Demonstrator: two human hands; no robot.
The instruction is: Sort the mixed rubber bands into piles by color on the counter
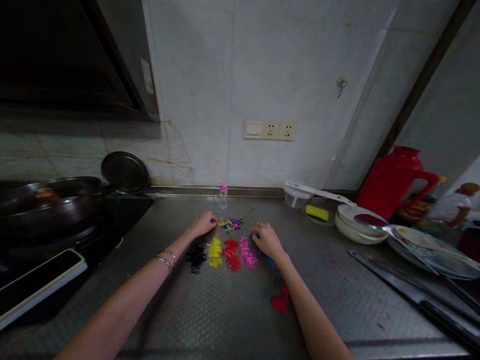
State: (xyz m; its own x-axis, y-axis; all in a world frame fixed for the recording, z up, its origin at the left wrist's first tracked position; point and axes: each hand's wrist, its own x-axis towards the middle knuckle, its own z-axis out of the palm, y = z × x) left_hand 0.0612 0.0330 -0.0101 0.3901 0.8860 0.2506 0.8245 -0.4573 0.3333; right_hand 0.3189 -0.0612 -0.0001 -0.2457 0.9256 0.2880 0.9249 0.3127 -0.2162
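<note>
Small coloured pieces lie on the metal counter in piles: black (196, 257), yellow (214, 252), red (232, 255), pink (247, 253) and blue (267, 259). Behind them is a mixed-colour pile (231, 224). My left hand (205, 223), fingers pressed together, is just left of the mixed pile, above the black one; anything in its fingertips is too small to name. My right hand (266, 239) has its fingers curled down over blue pieces, partly covering the blue pile. A clear bottle with a pink cap (223, 194) stands behind the mixed pile.
A red heart-shaped item (280, 301) lies beside my right forearm. On the left are a pan (48, 202) on the stove and a white-edged device (24, 293). At right are a sponge (316, 213), bowls (359, 231), plates, utensils and a red thermos (391, 185).
</note>
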